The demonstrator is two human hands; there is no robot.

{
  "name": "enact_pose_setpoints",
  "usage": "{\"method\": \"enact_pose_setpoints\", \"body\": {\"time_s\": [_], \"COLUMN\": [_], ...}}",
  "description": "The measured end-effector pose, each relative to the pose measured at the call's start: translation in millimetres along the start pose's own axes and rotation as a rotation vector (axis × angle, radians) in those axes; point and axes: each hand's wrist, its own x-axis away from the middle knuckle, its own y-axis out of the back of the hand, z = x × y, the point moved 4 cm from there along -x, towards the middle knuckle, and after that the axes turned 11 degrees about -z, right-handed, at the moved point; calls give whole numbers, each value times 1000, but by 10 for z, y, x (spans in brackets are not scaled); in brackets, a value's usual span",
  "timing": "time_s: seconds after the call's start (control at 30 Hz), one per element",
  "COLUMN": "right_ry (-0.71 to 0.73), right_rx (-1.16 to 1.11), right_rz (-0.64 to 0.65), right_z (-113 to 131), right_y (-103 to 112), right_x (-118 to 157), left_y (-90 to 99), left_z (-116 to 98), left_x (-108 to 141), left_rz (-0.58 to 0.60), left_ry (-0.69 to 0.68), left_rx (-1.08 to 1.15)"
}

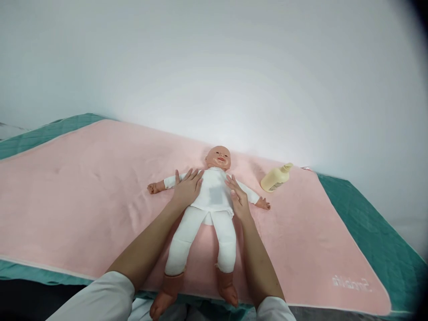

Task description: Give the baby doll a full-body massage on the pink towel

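A baby doll (216,194) in a white top and white leggings lies on its back, head away from me and feet at the near edge. Its arms are spread out to both sides. My left hand (189,187) rests flat along the left side of the doll's chest, fingers extended toward its shoulder. Against the right side of the chest lies my right hand (238,195), its fingers straight and slightly apart. Neither hand grips anything. A greyish square patch shows on the front of the top, between my hands.
The doll lies on a pink mat (100,191) over a green quilted cover (371,227). A pale yellow pump bottle (276,178) lies tilted beyond the doll's right-hand side in view. A white wall (214,67) rises behind the far edge.
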Motion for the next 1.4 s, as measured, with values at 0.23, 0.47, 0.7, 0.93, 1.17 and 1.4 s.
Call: {"method": "enact_pose_setpoints", "body": {"time_s": [0.23,0.47,0.7,0.93,1.17,1.4], "right_ry": [35,8,46,109,145,79], "right_rx": [27,27,107,157,220,277], "right_rz": [298,438,474,501,523,449], "right_z": [178,139,217,266,159,68], "right_y": [-105,-166,-181,-172,-189,-209], "right_x": [86,115,75,47,39,-4], "left_y": [-16,-21,-7,-14,12,-3], "left_z": [50,51,52,65,43,49], "left_x": [-10,-17,-13,-14,-12,-10], "left_rz": [-16,13,22,37,42,42], "left_ry": [-7,9,4,10,10,12], "left_rx": [-45,-62,-62,-60,-54,-52]}}
